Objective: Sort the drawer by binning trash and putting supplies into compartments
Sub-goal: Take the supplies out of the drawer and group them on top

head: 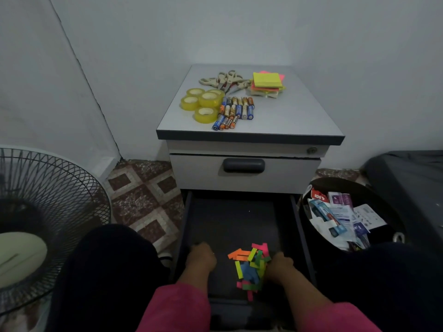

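The bottom drawer (pixel 215 221) of a small cabinet is pulled open and looks dark inside. A loose pile of coloured sticky flags (pixel 250 265) lies near its front right. My right hand (pixel 279 265) rests against the right side of that pile, fingers curled down into it. Inside the drawer, left of the pile, my left hand (pixel 201 258) is curled, and what it holds, if anything, is hidden. On the cabinet top (pixel 287 116) lie yellow tape rolls (pixel 202 103), batteries (pixel 233 111), scissors (pixel 224 80) and sticky note pads (pixel 267 83).
A round black bin (pixel 309 195) holding paper wrappers and packaging (pixel 340 216) stands right of the drawer. A floor fan (pixel 43 212) stands at the left. The upper drawer (pixel 244 172) is closed. My knees flank the drawer, and a dark box is at the far right.
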Demonstrator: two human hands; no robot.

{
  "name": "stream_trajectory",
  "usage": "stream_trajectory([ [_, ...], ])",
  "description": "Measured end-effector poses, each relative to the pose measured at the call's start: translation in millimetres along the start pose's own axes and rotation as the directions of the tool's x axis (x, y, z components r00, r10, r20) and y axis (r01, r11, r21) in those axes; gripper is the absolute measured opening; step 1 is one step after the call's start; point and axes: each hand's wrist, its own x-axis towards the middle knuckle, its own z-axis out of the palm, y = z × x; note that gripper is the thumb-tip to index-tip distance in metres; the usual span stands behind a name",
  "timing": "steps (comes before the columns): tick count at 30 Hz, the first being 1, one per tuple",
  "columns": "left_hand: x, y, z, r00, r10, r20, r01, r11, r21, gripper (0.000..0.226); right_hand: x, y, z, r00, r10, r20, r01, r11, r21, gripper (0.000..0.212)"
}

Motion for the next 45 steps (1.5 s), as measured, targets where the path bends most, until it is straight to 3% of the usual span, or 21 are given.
stream_trajectory([
  [2,-5,7,3,1.0,-0.017,0.002,0.017,1.0,0.0,0.063,61,23,23,0.987,-0.091,-0.131,0.063,0.977,-0.204,0.049],
  [4,-9,15,9,0.999,0.03,0.013,-0.03,0.999,-0.011,0.059,86,37,36,0.977,-0.159,-0.14,0.105,0.938,-0.329,0.055],
  [7,-12,27,21,0.982,0.18,0.055,-0.177,0.983,-0.05,0.039,112,40,46,0.964,-0.219,-0.154,0.171,0.946,-0.276,0.047],
  [10,-10,34,25,0.95,0.312,-0.001,-0.305,0.928,-0.214,0.012,136,50,50,0.952,-0.203,-0.23,0.163,0.97,-0.183,0.06],
  [12,-6,37,19,0.954,0.288,-0.088,-0.301,0.922,-0.244,0.017,153,64,50,0.961,-0.11,-0.254,0.077,0.988,-0.137,0.058],
  [14,4,35,16,0.942,0.294,-0.16,-0.314,0.941,-0.122,0.03,140,61,47,0.972,-0.033,-0.234,0.005,0.993,-0.118,0.064],
  [18,10,37,18,0.918,0.382,-0.104,-0.373,0.923,0.095,0.069,146,66,66,0.959,-0.044,-0.279,-0.011,0.981,-0.193,0.067],
  [22,23,40,21,0.902,0.433,0.01,-0.419,0.867,0.271,0.089,153,64,84,0.956,-0.087,-0.281,0.02,0.972,-0.233,0.06],
  [26,28,44,24,0.897,0.439,0.052,-0.429,0.835,0.345,0.072,157,63,84,0.944,-0.083,-0.318,0.068,0.996,-0.057,0.061],
  [30,19,48,29,0.872,0.489,0.019,-0.478,0.842,0.251,0.045,164,62,71,0.935,-0.176,-0.309,0.168,0.984,-0.053,0.066],
  [33,13,47,30,0.85,0.526,-0.007,-0.518,0.839,0.164,0.049,165,63,65,0.921,-0.2,-0.335,0.205,0.979,-0.022,0.055],
  [37,14,44,25,0.874,0.486,-0.007,-0.472,0.846,-0.248,0.044,164,62,63,0.874,-0.276,-0.401,0.316,0.948,0.035,0.039],
  [39,17,40,19,0.896,0.443,-0.046,-0.427,0.826,-0.368,0.042,165,61,61,0.857,-0.293,-0.424,0.347,0.937,0.053,0.035],
  [42,16,39,7,0.938,0.337,-0.078,-0.342,0.868,-0.359,0.034,165,61,57,0.853,-0.299,-0.427,0.361,0.93,0.071,0.035],
  [43,16,39,2,0.952,0.296,-0.079,-0.306,0.906,-0.294,0.028,166,62,57,0.857,-0.286,-0.43,0.356,0.93,0.091,0.034],
  [45,14,36,-7,0.974,0.226,-0.01,-0.226,0.974,-0.004,0.026,168,64,55,0.861,-0.255,-0.44,0.341,0.932,0.127,0.034],
])
